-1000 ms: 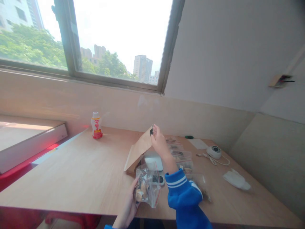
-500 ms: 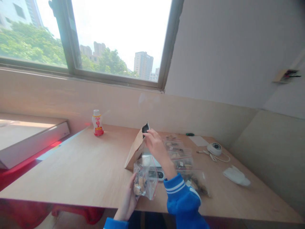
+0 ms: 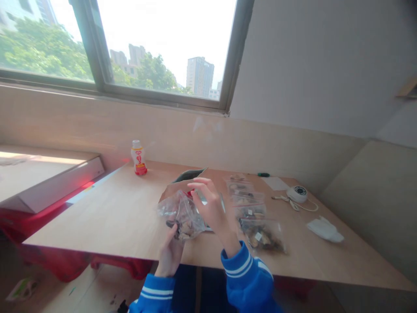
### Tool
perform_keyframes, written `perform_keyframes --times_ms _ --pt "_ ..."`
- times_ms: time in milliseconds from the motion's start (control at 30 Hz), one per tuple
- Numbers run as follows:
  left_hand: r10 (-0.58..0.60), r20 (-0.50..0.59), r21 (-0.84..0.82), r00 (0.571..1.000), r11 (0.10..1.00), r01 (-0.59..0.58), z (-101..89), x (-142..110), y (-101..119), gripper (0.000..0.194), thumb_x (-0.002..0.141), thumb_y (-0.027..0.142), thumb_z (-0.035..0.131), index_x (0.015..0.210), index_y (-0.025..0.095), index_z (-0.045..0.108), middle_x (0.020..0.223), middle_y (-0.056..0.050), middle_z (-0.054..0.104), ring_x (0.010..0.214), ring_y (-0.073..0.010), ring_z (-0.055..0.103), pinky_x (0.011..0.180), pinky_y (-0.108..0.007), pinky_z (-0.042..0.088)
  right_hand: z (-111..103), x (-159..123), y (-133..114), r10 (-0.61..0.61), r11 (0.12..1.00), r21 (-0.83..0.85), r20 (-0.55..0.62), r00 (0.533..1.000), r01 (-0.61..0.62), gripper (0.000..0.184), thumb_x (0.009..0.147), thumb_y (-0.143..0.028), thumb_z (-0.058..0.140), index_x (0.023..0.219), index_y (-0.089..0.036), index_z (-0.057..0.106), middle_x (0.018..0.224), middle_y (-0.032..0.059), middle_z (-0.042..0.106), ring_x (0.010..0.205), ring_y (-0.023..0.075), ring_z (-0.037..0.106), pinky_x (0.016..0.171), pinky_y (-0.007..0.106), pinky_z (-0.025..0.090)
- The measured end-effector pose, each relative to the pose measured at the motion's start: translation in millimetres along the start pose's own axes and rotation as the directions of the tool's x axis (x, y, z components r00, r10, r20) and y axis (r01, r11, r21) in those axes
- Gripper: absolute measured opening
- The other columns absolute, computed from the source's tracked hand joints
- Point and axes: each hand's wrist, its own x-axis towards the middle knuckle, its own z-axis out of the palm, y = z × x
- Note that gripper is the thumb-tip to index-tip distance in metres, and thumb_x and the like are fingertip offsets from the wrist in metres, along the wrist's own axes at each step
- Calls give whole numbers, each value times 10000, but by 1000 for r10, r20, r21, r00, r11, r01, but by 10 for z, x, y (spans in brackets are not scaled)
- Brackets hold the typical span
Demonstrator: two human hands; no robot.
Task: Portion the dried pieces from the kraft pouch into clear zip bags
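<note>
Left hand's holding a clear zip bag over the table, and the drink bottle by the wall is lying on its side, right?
No, the head view shows the bottle standing upright, not on its side. The left hand is holding the clear zip bag over the table, as you said.

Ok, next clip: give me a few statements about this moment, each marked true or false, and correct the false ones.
1. The left hand holds a clear zip bag of mixed pieces. True.
2. The row of filled zip bags lies to the left of the left hand. False: it lies to the right of the right hand.
3. A small bottle with a red label stands upright on the table. True.
4. The person's sleeves are plain red. False: they are blue with white stripes.
5. A round white device with a cord sits on the table, right of the zip bags. True.
</note>
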Motion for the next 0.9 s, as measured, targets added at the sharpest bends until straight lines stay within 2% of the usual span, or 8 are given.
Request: perform_keyframes --times_ms 67,133,233,400,533,700,833,900 --pt "18 -13 58 1000 998 -17 11 -9 15 510 853 229 517 1352 300 435 1269 -29 601 1244 -239 480 1017 -384 417 -22 -77 -52 59 996 66 -8 998 -59 168 890 -199 473 937 -224 633 1005 48 600 976 158 584 890 293 470" --pt "30 -25 101 999 995 -28 9 -14 29 532 848 245 532 1365 297 416 1276 -31 596 1237 -244 486 1012 -386 419 -47 -152 -92 143 978 143 86 986 -155 150 881 -217 483 893 -214 632 907 30 631 873 149 613 802 269 498" --pt "45 -32 135 998 990 -41 -3 -11 47 559 847 276 546 1383 296 387 1268 -34 602 1211 -234 511 1009 -365 420 -70 -238 -96 244 945 159 239 940 -286 143 857 -203 493 888 -202 632 888 22 662 826 147 630 744 259 503" --pt "64 -3 231 998 971 -62 -5 20 45 562 864 403 523 1394 318 357 1286 -45 585 1175 -210 543 991 -348 436 -45 -300 57 387 880 138 346 855 -454 144 835 -198 498 897 -194 628 850 12 668 702 134 625 663 256 497" --pt "124 -32 341 992 934 -106 -19 39 19 531 868 467 480 1369 312 396 1312 -52 564 1202 -209 523 997 -350 428 18 -351 211 340 897 107 449 826 -428 137 798 -228 592 904 -179 666 860 21 670 770 152 613 670 248 469" --pt "193 1 430 981 886 -174 -54 58 34 462 880 455 449 1307 283 490 1323 -49 554 1267 -220 458 1037 -335 386 122 -431 303 268 926 83 541 797 -368 217 766 -298 673 950 -184 681 921 42 655 753 159 595 678 268 469" --pt "233 50 498 971 837 -226 -70 125 58 477 888 465 418 1298 237 500 1332 -54 542 1270 -234 450 1058 -332 361 219 -444 352 207 940 125 530 822 -317 243 775 -236 663 1018 -226 679 1119 57 620 926 186 596 806 304 475" --pt "214 57 492 975 844 -214 -56 169 72 479 894 459 411 1297 218 502 1322 -56 550 1275 -246 441 1069 -330 346 264 -436 402 245 931 107 527 814 -349 170 769 -221 661 932 -201 703 1082 66 631 889 187 605 773 300 483"
